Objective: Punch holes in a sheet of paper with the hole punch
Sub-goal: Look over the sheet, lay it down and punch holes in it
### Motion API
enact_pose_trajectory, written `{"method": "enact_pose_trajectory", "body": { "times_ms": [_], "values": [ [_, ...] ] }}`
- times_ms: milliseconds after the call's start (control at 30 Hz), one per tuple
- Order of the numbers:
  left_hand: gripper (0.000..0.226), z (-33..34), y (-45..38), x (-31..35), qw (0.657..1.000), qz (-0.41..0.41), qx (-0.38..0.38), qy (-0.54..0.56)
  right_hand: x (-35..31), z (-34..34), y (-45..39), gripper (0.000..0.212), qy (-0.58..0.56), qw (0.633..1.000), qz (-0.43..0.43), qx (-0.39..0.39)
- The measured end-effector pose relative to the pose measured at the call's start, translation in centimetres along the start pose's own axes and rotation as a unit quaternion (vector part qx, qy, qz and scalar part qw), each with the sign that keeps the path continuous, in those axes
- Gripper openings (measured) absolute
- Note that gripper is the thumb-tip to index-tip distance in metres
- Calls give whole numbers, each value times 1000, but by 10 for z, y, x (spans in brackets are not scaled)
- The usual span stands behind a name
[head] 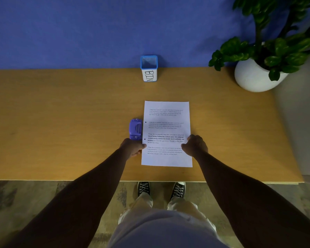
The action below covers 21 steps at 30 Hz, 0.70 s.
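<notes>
A white printed sheet of paper lies flat on the wooden table, with two dark holes near its left edge. A purple hole punch sits just left of the sheet, touching or almost touching that edge. My left hand is at the sheet's lower left edge, just below the punch, thumb on the paper. My right hand pinches the sheet's right edge with curled fingers.
A small blue mesh container labelled BIN stands at the back of the table against the blue wall. A white pot with a green plant is at the back right corner. The table's front edge is near my body.
</notes>
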State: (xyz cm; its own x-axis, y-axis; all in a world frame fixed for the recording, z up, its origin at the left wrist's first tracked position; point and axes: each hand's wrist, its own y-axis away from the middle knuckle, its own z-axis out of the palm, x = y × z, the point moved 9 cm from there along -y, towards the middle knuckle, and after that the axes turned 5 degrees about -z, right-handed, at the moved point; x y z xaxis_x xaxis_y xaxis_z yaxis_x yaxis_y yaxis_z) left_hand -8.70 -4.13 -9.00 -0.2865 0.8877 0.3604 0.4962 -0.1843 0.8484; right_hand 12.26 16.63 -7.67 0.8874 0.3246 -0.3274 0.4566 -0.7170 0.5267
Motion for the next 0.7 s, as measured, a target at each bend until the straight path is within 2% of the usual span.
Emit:
{"method": "enact_pose_trajectory", "body": {
  "times_ms": [200,333,467,700],
  "values": [
    [28,21,7,18,997,41,-63,23,11,-6,2,51,-28,999,21,1],
    [24,26,11,28,995,68,-71,-8,16,-10,1,52,-50,998,37,3],
    [35,26,11,35,992,94,-78,-34,21,-17,0,49,-80,994,67,6],
    [38,19,19,46,986,129,-91,-44,30,-23,-4,40,-192,974,122,-6]
  ]
}}
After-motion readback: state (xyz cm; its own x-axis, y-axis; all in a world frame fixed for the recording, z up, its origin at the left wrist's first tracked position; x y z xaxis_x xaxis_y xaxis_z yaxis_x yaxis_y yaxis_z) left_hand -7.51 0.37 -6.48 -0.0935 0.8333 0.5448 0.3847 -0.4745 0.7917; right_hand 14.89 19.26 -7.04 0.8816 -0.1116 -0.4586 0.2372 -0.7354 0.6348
